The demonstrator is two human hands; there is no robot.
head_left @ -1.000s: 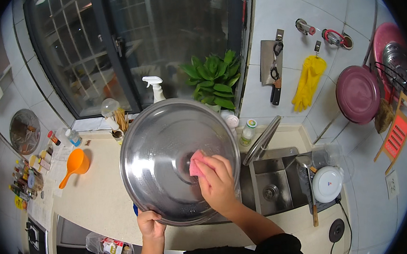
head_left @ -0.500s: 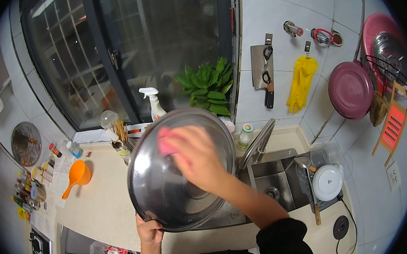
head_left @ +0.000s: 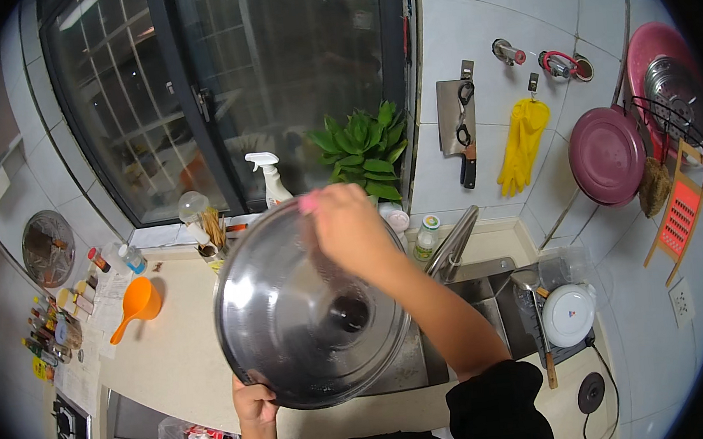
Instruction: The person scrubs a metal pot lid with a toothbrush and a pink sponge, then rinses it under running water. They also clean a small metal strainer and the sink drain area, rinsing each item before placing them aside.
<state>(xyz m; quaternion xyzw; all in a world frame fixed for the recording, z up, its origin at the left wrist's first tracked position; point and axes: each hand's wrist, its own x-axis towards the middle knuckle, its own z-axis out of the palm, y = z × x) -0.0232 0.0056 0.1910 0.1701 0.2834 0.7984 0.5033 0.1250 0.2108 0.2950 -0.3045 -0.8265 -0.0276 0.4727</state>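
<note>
A large, round, shiny steel lid (head_left: pixel 294 323) is held up tilted over the counter and the sink's left side. My left hand (head_left: pixel 255 402) grips its lower-left rim, thumb on the near face and the other fingers hidden behind. Near the upper edge of the lid, my right hand (head_left: pixel 348 224) presses a small pink cloth or sponge (head_left: pixel 309 203) against the metal; only a bit shows past the fingers. My right forearm crosses over the lid's right side. Wet-looking streaks and a dark round spot show on the lid's surface.
Behind the lid stand a white spray bottle (head_left: pixel 266 177), a jar of sticks (head_left: pixel 213 239) and a green plant (head_left: pixel 362 144). The faucet (head_left: pixel 457 244) and sink (head_left: pixel 483 316) are at right, beside a rack with a white bowl (head_left: pixel 568 315). An orange ladle (head_left: pixel 138 304) lies left.
My right hand has moved up and slightly right across the lid with the pink piece. The lid has shifted slightly down and left, still in my left hand.
</note>
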